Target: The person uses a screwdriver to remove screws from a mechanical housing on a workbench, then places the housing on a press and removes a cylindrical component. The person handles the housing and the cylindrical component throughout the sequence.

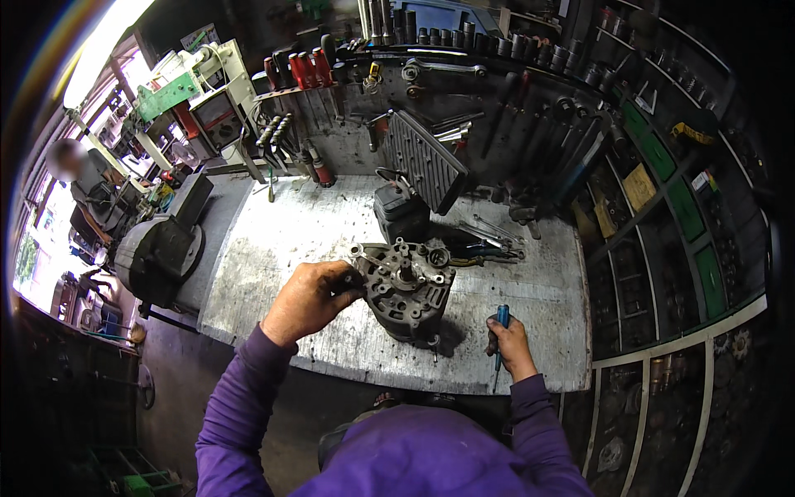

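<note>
An alternator (414, 311) stands upright on the metal-topped bench, its shaft and bolt-studded housing facing up. At its left rim is my left hand (308, 300), fingers curled and pinched together. Whatever lies between those blackened fingertips is too dark to make out. To the right of the alternator, my right hand (513, 346) grips a screwdriver (503, 316) with a blue handle. Its thin shank points down toward the bench's front edge.
Behind the alternator are a dark boxy part (401, 212) and a leaning ribbed panel (424, 161). Several wrenches and pliers (489, 240) lie to their right. A large vise (161, 253) stands at left. Farther left, another person (91, 186) is present. Shelves (654, 273) line the right.
</note>
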A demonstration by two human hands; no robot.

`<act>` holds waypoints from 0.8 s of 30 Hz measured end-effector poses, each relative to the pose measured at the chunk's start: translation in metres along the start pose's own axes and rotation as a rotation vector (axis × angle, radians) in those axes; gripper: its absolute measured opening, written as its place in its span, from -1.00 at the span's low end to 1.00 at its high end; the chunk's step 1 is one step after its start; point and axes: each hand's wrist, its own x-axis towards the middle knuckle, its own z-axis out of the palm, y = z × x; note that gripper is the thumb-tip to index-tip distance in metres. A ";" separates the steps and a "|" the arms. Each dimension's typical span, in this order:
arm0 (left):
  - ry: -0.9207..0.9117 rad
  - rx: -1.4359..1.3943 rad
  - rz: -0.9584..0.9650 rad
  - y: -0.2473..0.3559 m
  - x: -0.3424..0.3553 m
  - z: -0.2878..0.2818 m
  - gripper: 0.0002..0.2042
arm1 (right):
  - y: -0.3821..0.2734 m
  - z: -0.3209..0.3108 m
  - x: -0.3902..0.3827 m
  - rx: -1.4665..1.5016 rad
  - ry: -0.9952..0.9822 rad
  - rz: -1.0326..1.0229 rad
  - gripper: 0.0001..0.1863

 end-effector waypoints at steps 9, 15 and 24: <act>0.634 0.057 0.366 0.090 -0.031 -0.040 -0.84 | -0.001 -0.003 0.004 -0.053 0.004 0.054 -0.78; -0.221 0.006 0.732 0.091 -0.044 0.092 -0.77 | 0.005 -0.005 0.004 -0.021 -0.007 0.024 -0.74; -0.024 0.622 0.508 -0.024 -0.012 0.280 -0.82 | 0.015 -0.011 0.005 -0.026 -0.056 -0.007 -0.77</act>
